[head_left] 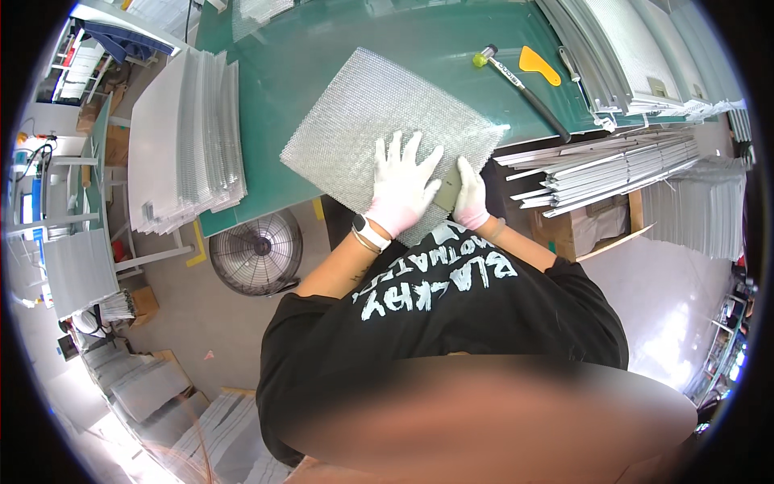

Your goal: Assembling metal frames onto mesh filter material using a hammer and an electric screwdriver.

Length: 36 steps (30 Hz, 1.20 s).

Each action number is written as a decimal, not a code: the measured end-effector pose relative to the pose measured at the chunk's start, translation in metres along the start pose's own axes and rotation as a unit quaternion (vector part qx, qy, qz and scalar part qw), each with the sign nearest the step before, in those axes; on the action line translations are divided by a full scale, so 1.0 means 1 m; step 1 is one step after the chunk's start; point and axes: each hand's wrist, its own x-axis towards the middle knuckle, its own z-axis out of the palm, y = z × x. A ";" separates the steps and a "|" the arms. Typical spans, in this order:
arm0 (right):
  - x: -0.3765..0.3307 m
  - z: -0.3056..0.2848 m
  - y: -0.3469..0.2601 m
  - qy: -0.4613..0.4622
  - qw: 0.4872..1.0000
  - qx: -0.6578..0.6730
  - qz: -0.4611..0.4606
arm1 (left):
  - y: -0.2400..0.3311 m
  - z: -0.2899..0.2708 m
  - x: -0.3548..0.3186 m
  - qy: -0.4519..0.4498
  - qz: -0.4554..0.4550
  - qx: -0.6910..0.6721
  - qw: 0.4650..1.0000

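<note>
A silver metal mesh sheet (339, 121) lies turned at an angle on the green tabletop, its near corner reaching over the front edge toward my body. My left hand (403, 181), in a white glove, presses flat on the sheet with its fingers spread. Also gloved, my right hand (471, 194) is closed at the sheet's near right edge, fingers together; their undersides are hidden. Between the hands a small grey-green rectangular patch (444, 194) shows on the mesh, beside my right fingers.
A mallet (520, 89), a yellow scraper (538, 64) and a tool with a pale handle (569, 63) lie at the table's far right. Mesh sheets are stacked at left (189, 137) and right (629, 56). Metal strips (613, 165) jut out near right; a floor fan (256, 252) stands below left.
</note>
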 end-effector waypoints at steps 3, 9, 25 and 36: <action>0.004 0.007 0.000 0.039 0.997 -0.034 0.056 | 0.000 -0.002 0.000 -0.010 -0.012 0.010 1.000; 0.015 -0.022 -0.043 -0.434 0.757 -0.429 0.233 | -0.067 -0.010 0.021 0.011 0.112 -0.130 0.985; 0.070 0.013 -0.123 -0.135 0.622 -0.733 -0.240 | -0.156 -0.018 -0.030 0.210 -0.251 -0.808 0.490; 0.013 -0.143 -0.097 -0.133 0.649 -0.666 -0.344 | -0.121 -0.003 0.005 -0.009 -0.061 0.052 0.997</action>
